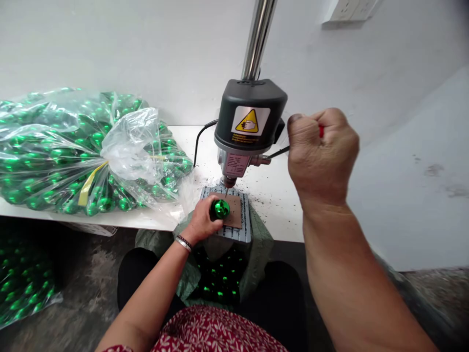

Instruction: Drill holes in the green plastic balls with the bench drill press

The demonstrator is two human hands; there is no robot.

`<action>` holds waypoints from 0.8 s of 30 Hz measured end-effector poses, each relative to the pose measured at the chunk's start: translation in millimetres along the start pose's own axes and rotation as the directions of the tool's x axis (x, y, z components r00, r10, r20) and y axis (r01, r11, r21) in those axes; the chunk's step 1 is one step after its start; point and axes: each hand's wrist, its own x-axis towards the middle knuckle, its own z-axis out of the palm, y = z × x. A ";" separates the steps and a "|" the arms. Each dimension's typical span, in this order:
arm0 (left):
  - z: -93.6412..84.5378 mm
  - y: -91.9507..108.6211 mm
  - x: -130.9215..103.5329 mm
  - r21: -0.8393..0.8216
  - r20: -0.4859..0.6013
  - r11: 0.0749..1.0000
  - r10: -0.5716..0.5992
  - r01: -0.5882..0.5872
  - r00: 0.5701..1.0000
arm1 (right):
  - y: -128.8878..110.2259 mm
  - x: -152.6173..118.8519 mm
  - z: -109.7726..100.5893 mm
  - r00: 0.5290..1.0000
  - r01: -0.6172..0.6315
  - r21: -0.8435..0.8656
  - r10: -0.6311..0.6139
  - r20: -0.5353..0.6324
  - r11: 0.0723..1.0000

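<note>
My left hand (203,218) is closed around a shiny green ball (222,209), on or just over a brown board (234,215) lying on the grey slotted base (246,230) of a bench drill press (252,105). The thin drill bit (226,192) points down close behind the ball; whether they touch I cannot tell. Raised at the right, my right hand (322,149) is wrapped round the end of the press's feed lever (280,152). A red bit of the knob shows between its fingers.
A tied clear bag (47,161) of green balls lies on the white table (282,210) at the left; another bag (25,278) sits below. A green sack (258,244) holding several balls hangs open between my knees. Dark shavings surround the base. A black cord (198,142) runs behind the press.
</note>
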 end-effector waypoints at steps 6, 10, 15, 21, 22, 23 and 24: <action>-32.9 12.4 -51.0 -0.083 0.083 0.979 0.193 -0.186 0.978 | -4.3 -3.5 0.3 0.997 -0.073 0.007 0.073 -0.004 0.997; -71.0 7.7 -60.2 0.056 -0.223 0.998 0.023 -0.011 0.975 | -6.2 -1.7 1.6 0.996 -0.090 0.014 0.090 -0.028 0.996; -107.3 -24.3 -8.8 0.530 -0.391 0.771 -0.148 0.354 0.909 | -8.2 -1.9 1.6 0.992 -0.130 -0.008 0.130 0.006 0.992; -120.0 -27.8 38.3 0.791 -0.075 0.527 -0.423 0.313 0.903 | -1.7 -4.9 0.2 1.000 -0.008 0.057 0.008 -0.005 0.998; -119.4 -27.5 38.3 0.793 -0.065 0.521 -0.441 0.315 0.895 | -0.9 -5.4 0.2 1.000 0.004 0.057 -0.004 -0.009 0.998; -118.2 -27.9 36.8 0.792 -0.053 0.524 -0.452 0.314 0.890 | -0.4 -5.9 0.3 1.000 0.012 0.055 -0.011 -0.015 0.998; -116.4 -29.0 34.6 0.792 -0.038 0.526 -0.463 0.310 0.885 | -0.1 -6.3 0.4 1.000 0.016 0.052 -0.014 -0.024 0.999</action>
